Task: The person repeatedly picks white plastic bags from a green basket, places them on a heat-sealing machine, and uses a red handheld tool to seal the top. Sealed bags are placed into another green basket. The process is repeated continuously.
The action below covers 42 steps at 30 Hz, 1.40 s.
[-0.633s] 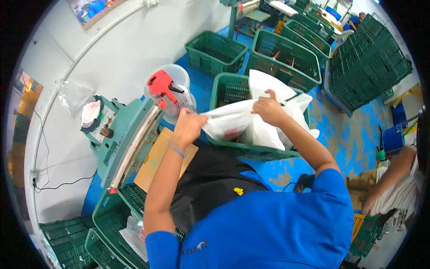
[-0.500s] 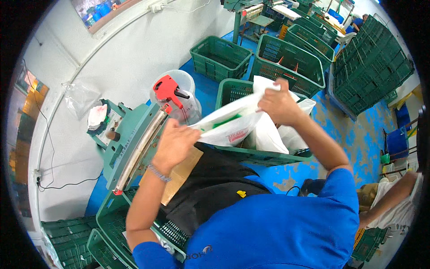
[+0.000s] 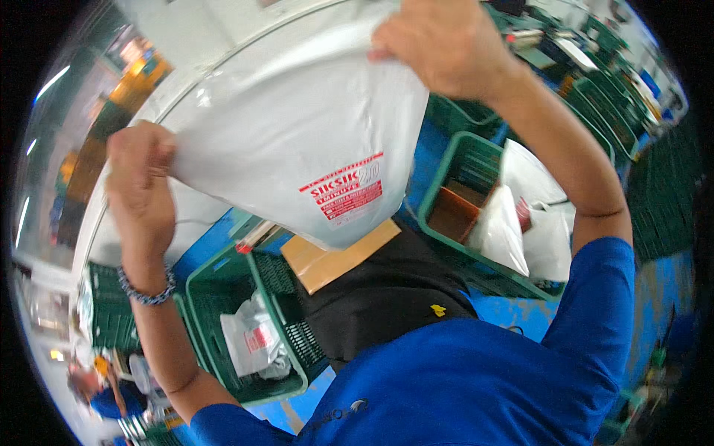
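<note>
A white plastic bag [image 3: 290, 141] with red print hangs stretched in front of me at about face height. My left hand [image 3: 141, 175] is closed on its left upper corner. The opposite corner is pinched by my right hand [image 3: 446, 52], which is raised higher. The bag's lower end reaches a piece of brown cardboard [image 3: 335, 264] on my lap; whether they touch I cannot tell. Behind the bag only the end of the green bench sealer [image 3: 260, 236] shows.
At my right stands a green crate [image 3: 476, 149] with filled white bags [image 3: 502, 230] and a brown box in it. Another green crate [image 3: 204, 290] at my left contains a white bag [image 3: 249, 342]. More green crates line the far right. A person [image 3: 119, 398] is at lower left.
Both hands have risen and spread apart, lifting the bag from above the right crate and stretching it out. My view has turned left, bringing the left crate's bag into sight.
</note>
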Available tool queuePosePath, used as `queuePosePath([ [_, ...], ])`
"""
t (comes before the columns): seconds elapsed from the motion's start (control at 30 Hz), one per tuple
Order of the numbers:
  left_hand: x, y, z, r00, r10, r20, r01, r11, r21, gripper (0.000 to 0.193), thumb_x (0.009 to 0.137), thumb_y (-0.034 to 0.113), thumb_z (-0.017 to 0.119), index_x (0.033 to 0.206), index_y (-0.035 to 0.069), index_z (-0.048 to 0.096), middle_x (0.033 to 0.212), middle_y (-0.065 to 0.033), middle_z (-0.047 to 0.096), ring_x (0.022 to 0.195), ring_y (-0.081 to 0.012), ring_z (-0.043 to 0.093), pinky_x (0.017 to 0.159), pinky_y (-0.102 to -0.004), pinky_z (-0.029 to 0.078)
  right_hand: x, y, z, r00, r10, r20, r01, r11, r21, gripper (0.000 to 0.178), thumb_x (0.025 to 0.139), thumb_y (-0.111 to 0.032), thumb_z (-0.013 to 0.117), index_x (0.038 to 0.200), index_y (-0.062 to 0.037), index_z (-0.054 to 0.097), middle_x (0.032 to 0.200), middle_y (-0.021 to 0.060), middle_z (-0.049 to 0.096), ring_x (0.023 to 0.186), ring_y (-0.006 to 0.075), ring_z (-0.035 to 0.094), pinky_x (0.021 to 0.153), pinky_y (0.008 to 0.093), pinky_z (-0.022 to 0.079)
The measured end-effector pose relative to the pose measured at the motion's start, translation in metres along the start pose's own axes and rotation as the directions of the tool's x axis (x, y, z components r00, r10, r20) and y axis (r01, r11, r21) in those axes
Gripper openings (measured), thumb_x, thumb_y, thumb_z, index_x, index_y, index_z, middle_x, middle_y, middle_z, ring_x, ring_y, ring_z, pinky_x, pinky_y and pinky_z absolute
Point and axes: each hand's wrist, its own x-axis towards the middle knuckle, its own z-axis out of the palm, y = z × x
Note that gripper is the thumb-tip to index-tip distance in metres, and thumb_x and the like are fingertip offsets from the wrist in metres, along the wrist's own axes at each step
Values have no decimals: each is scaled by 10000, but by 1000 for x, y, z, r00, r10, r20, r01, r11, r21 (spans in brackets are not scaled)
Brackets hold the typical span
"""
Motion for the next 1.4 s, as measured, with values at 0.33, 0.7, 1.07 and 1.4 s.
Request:
queuePosePath([
  [0.33, -87, -18, -18, 917, -4, 399, -91, 971, 219, 244, 780, 260, 668, 744, 50, 548, 803, -103, 610, 747, -279, 565, 811, -382, 373, 1, -75, 89, 945, 254, 204, -320, 847, 426, 257, 732, -307, 699, 684, -81, 586, 828, 26, 615, 811, 207, 532, 824, 339, 380],
  [0.7, -138, -33, 10, 638, -756, 144, 596, 368, -714, 294, 751, 125, 751, 953, 72, 544, 846, -44, 656, 896, -154, 594, 807, -369, 464, -1, -97, 112, 378, 626, 682, -647, -349, 678, 297, 728, 93, 679, 950, -25, 521, 779, 41, 642, 737, 94, 595, 669, 215, 466],
  [1.07, -157, -9, 69, 511, -860, -2, 518, 310, -797, 93, 843, 87, 639, 861, 12, 692, 782, -30, 676, 692, -61, 582, 602, -204, 447, -27, -118, 137, 405, 710, 576, -370, -449, 814, 450, 759, 44, 622, 1188, -7, 495, 940, 42, 624, 742, 86, 542, 680, 218, 450],
  [1.4, -228, -7, 98, 396, -870, 294, 801, 171, -573, 278, 863, 149, 632, 1087, -15, 615, 993, -2, 641, 893, -71, 564, 802, -225, 448, -81, -196, 176, 195, 572, 797, -455, -667, 590, 234, 964, -176, 485, 1050, 23, 572, 908, 3, 571, 810, 85, 487, 716, 237, 395],
])
